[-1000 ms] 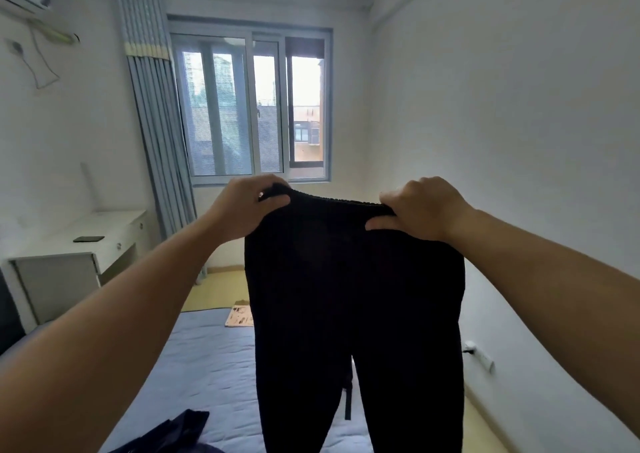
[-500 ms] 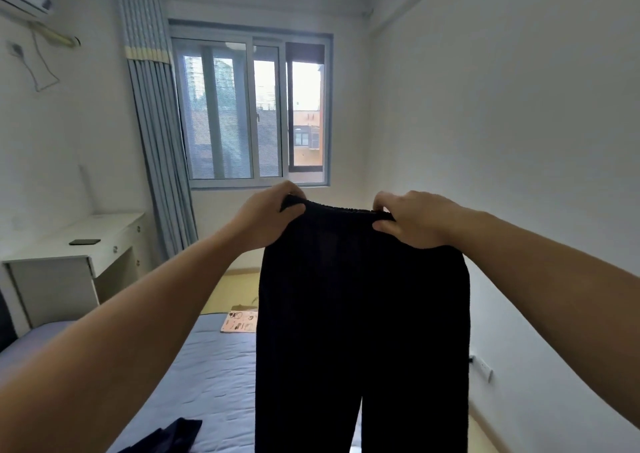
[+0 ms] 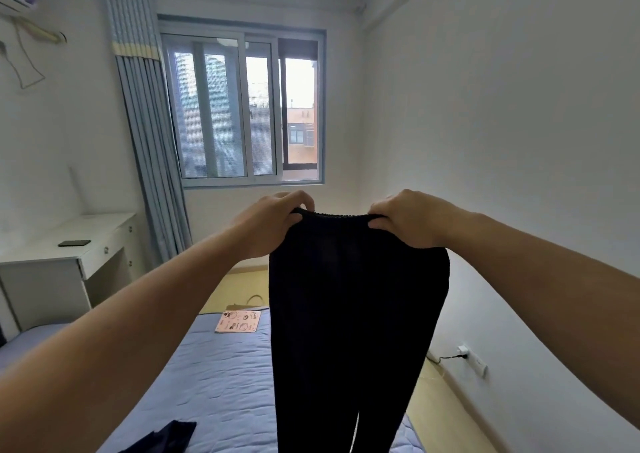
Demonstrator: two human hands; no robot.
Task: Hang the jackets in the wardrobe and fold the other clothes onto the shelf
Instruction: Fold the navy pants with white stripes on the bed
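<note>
Left hand [image 3: 273,222] and right hand [image 3: 408,218] each pinch the trousers [image 3: 356,314] waistband; advise keeping it level, legs aligned, before folding over the bed [image 3: 221,383].

bed [image 3: 214,383] — pink booklet [image 3: 238,321] at far end | desk [image 3: 69,229] — dark phone [image 3: 74,243] on top | curtain [image 3: 149,141] beside window [image 3: 242,106]
</note>
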